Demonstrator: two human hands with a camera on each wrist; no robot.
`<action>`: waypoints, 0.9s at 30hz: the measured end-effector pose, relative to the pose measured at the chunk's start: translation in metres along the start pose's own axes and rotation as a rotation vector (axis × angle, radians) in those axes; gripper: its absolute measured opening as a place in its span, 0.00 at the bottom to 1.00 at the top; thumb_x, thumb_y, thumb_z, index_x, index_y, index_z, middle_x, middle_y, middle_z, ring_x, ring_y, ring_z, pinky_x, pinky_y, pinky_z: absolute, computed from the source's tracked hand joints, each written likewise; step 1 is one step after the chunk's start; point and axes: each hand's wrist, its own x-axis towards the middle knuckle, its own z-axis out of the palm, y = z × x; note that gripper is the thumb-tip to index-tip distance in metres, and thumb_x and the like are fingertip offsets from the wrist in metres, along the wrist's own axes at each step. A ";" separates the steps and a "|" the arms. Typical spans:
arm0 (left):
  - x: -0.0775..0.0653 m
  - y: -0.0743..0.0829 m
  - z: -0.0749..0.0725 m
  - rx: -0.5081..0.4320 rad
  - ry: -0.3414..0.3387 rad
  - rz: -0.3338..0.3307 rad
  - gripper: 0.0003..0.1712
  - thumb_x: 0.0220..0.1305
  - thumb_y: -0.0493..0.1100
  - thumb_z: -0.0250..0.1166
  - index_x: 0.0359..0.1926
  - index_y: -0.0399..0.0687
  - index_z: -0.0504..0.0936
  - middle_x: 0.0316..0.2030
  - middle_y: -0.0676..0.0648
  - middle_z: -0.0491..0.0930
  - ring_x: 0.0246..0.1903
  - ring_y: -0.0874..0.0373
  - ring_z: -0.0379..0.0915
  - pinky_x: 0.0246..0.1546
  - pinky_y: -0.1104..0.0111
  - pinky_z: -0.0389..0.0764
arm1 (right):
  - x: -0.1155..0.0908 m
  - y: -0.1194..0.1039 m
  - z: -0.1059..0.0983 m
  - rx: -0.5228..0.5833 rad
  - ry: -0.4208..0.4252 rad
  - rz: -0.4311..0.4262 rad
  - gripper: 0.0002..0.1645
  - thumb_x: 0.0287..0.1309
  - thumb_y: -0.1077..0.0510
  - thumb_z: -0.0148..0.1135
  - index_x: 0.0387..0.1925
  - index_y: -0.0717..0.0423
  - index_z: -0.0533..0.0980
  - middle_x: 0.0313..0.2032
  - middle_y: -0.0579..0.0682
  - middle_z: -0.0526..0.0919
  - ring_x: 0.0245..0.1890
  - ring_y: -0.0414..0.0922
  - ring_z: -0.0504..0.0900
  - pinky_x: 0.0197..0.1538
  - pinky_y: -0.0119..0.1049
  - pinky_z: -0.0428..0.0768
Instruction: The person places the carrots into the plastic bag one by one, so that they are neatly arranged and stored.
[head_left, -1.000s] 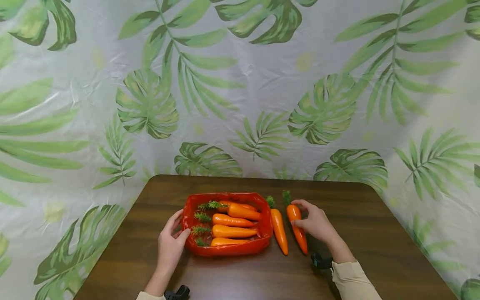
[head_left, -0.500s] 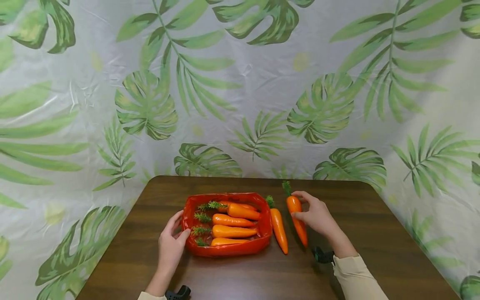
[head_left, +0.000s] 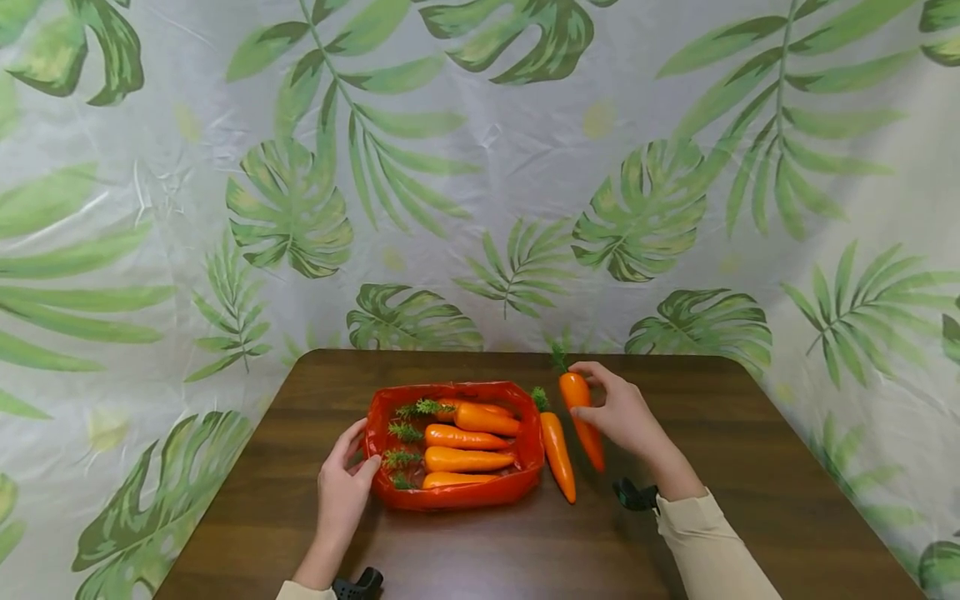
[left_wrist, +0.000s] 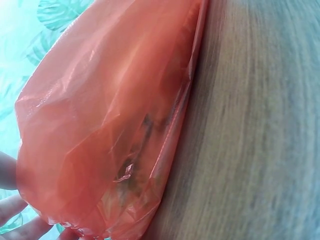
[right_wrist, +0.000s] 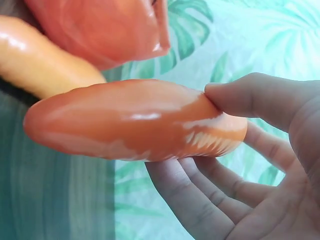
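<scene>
A red plastic bag [head_left: 457, 497], opened out like a basket, lies on the table with several orange carrots [head_left: 468, 460] in it, green tops to the left. At its left end my left hand [head_left: 341, 479] holds the bag by thumb and fingers; the left wrist view shows fingertips [left_wrist: 30, 230] against the red film. To the right of the bag, my right hand [head_left: 622, 412] pinches a carrot [head_left: 576, 396] between thumb and fingers, raised off the table, tip toward me. Another carrot [head_left: 557, 450] lies between that one and the bag.
The brown wooden table [head_left: 480, 554] ends at a back edge close behind the bag. Beyond it hangs a leaf-patterned curtain [head_left: 480, 183]. Black wrist devices sit at both wrists, the right one [head_left: 634, 494] near the table surface.
My right hand has lifted its carrot off the table and carried it up and slightly left, toward the bag. The left hand, the bag and the other carrots stay in place.
</scene>
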 end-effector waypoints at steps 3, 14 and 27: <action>-0.001 0.000 0.000 0.004 0.001 0.001 0.31 0.63 0.28 0.66 0.68 0.42 0.74 0.63 0.37 0.76 0.63 0.40 0.71 0.50 0.70 0.80 | 0.001 -0.008 0.000 0.008 -0.006 0.004 0.38 0.55 0.60 0.74 0.66 0.42 0.70 0.53 0.57 0.80 0.31 0.48 0.86 0.29 0.42 0.83; -0.001 0.000 0.000 -0.012 0.004 -0.039 0.32 0.63 0.28 0.67 0.67 0.46 0.74 0.63 0.40 0.76 0.63 0.44 0.72 0.53 0.60 0.80 | 0.010 -0.038 0.003 -0.003 -0.030 -0.049 0.37 0.57 0.61 0.73 0.66 0.41 0.70 0.54 0.56 0.78 0.30 0.47 0.83 0.29 0.42 0.82; -0.010 0.036 -0.003 0.003 -0.029 -0.020 0.30 0.65 0.27 0.62 0.68 0.35 0.71 0.63 0.32 0.73 0.63 0.35 0.69 0.50 0.74 0.78 | 0.020 -0.065 0.010 0.010 -0.052 -0.080 0.38 0.58 0.61 0.72 0.67 0.41 0.69 0.57 0.55 0.77 0.34 0.47 0.85 0.33 0.42 0.84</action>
